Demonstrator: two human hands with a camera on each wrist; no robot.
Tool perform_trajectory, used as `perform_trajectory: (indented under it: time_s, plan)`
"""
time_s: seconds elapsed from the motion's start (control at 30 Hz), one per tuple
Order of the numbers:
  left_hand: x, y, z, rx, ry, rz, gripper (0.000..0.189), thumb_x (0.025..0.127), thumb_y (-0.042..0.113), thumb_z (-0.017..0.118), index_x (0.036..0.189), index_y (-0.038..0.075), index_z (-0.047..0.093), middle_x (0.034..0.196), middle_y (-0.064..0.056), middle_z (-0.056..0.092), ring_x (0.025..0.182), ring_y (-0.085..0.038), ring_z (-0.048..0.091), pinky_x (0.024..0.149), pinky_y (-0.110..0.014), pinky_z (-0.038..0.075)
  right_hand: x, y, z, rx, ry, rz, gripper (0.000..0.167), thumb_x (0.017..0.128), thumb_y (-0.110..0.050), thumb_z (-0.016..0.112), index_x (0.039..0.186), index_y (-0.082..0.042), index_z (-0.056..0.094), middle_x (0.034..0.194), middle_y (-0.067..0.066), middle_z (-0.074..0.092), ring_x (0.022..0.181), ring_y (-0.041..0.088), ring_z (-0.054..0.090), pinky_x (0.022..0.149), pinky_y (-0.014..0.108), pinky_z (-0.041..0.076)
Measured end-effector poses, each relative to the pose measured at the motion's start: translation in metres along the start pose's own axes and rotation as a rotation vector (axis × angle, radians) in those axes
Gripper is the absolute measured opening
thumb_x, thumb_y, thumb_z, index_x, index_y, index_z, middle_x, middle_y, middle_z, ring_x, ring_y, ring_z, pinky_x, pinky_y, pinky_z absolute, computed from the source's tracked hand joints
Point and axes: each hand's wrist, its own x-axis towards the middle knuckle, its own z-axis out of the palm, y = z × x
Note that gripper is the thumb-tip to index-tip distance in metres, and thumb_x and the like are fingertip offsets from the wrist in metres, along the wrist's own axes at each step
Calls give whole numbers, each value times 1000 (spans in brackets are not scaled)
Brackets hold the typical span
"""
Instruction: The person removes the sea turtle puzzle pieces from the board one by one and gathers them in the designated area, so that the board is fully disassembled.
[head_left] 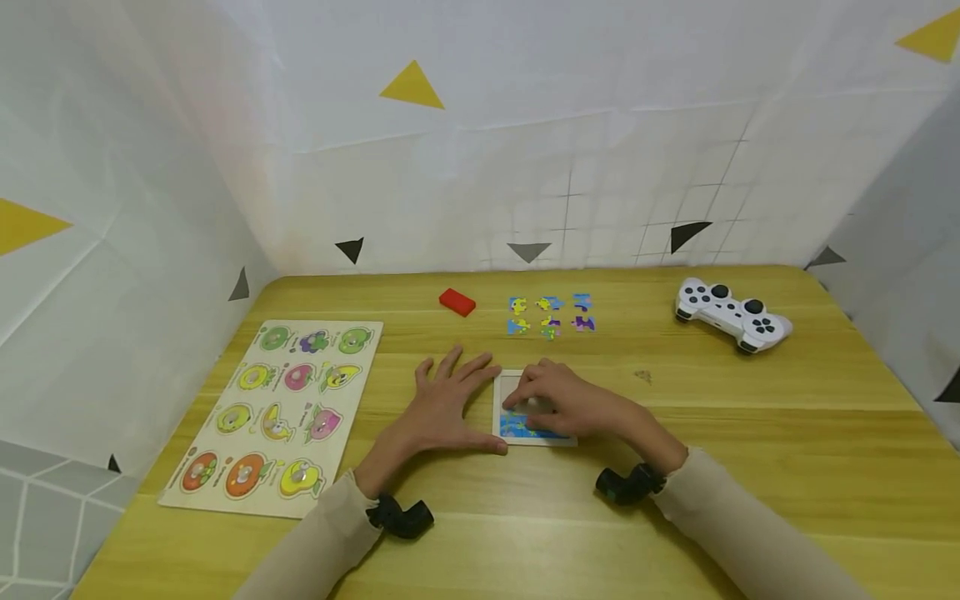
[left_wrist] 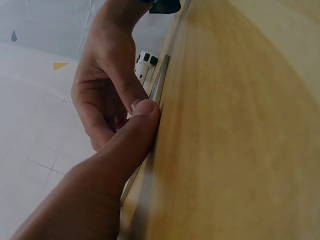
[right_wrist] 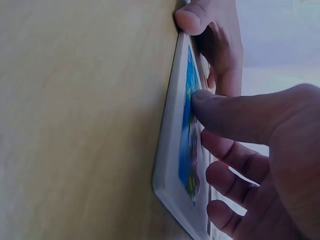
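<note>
A small white-rimmed puzzle tray (head_left: 551, 442) lies on the table with blue pieces (head_left: 512, 425) fitted along its near part. My left hand (head_left: 450, 408) is spread at the tray's left side, thumb by the near corner and index fingertip by the far one. Over the tray is my right hand (head_left: 570, 402). In the right wrist view its thumb (right_wrist: 225, 115) presses on the blue pieces, while the bent fingers (right_wrist: 235, 182) touch down farther across the tray. No piece shows between thumb and fingers. Part of the tray's inside is hidden under the right hand.
Several loose puzzle pieces (head_left: 550, 323) lie in two rows beyond the tray, with a red block (head_left: 457, 302) to their left. A wooden fruit puzzle board (head_left: 288, 400) takes up the left side. A white game controller (head_left: 731, 317) sits at the back right.
</note>
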Motion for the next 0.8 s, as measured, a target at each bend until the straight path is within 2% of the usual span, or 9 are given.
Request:
perform_trajectory:
  time_s: [0.2,0.47,0.63,0.8]
  plan:
    - [0,2,0,-4,5,8,110,68,84,69,159,32,35,169,6,27,158,-38,12,113,-72,12,-1,-2,0,4,10,21,26,90,-12,76,116,-18,76,103,1,65,98,17,51,87,36,39]
    - [0,1,0,-7,11,2,110,67,84,71,158,32,36,169,7,27,158,-38,12,113,-71,11,1,-6,1,104,-7,108,26,88,-8,76,113,-15,75,110,2,67,104,19,51,91,38,39]
    - [0,1,0,-9,5,-4,110,67,84,70,158,33,36,169,8,26,159,-37,11,114,-71,10,2,-9,1,175,-7,150,26,86,-5,75,110,-13,74,110,4,67,102,22,50,89,38,36]
    - [0,1,0,-13,9,-2,110,68,84,71,158,33,36,169,7,27,158,-38,11,113,-71,10,5,-8,2,199,-21,183,25,86,-5,75,108,-15,73,109,3,66,101,21,49,88,39,33]
